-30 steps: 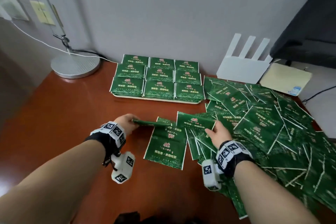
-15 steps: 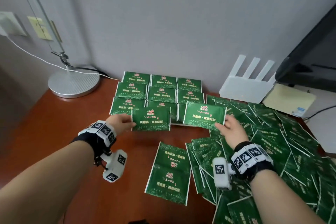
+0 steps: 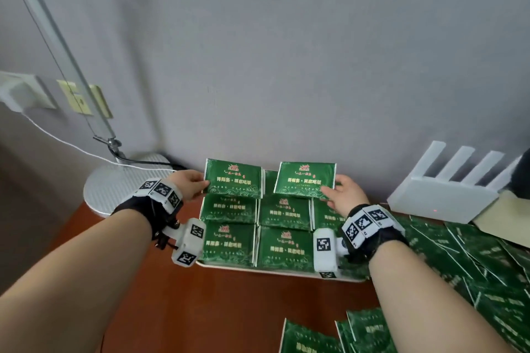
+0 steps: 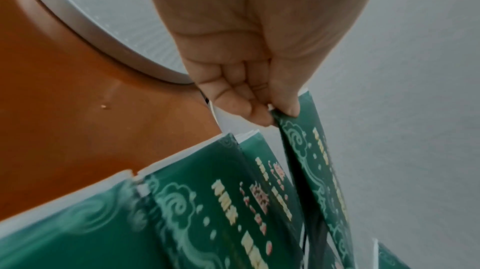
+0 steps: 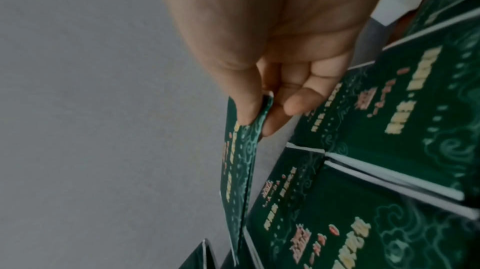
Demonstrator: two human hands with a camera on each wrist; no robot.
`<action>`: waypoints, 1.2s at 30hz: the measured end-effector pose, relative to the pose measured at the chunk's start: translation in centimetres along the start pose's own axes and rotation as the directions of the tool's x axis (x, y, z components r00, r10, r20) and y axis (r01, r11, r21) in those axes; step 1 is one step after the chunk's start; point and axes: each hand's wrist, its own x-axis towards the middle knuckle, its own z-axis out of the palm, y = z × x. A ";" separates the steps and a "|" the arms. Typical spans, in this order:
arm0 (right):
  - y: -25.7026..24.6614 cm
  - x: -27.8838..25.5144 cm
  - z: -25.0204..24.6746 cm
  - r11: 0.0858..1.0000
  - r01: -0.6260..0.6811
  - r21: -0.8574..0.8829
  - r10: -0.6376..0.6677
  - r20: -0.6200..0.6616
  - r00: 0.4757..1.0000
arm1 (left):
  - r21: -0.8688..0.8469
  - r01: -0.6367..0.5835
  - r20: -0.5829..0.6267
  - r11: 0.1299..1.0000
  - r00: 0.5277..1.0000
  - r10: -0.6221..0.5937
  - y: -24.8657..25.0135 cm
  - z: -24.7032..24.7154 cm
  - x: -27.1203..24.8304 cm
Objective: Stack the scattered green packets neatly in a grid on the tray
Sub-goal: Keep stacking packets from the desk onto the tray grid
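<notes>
A white tray (image 3: 275, 272) against the wall carries green packets stacked in a three-wide grid (image 3: 284, 246). My left hand (image 3: 191, 184) pinches the left edge of one green packet (image 3: 233, 178) over the back-left stack. My right hand (image 3: 341, 195) pinches the right edge of a second green packet (image 3: 305, 180) over the back-right stack. Both packets are tilted up off the stacks. In the left wrist view thumb and fingers (image 4: 262, 107) clamp the packet's corner (image 4: 314, 150). The right wrist view has the same pinch (image 5: 257, 109) on its packet (image 5: 239, 160).
A loose heap of green packets (image 3: 459, 272) covers the brown table's right side, with more near the front edge (image 3: 364, 329). A round lamp base (image 3: 120, 180) with its pole and cable stands left of the tray. A white router (image 3: 441, 198) sits at back right.
Both hands picked a packet from the loose pile and carried it away from me, from the table's front to above the tray's back row. The head view has moved closer to the tray.
</notes>
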 end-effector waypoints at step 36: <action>2.7 7.7 4.4 0.862 -0.095 -0.499 0.106 -0.007 0.994 | -0.078 0.139 -0.023 0.987 0.990 -0.142 -2.4 2.6 9.0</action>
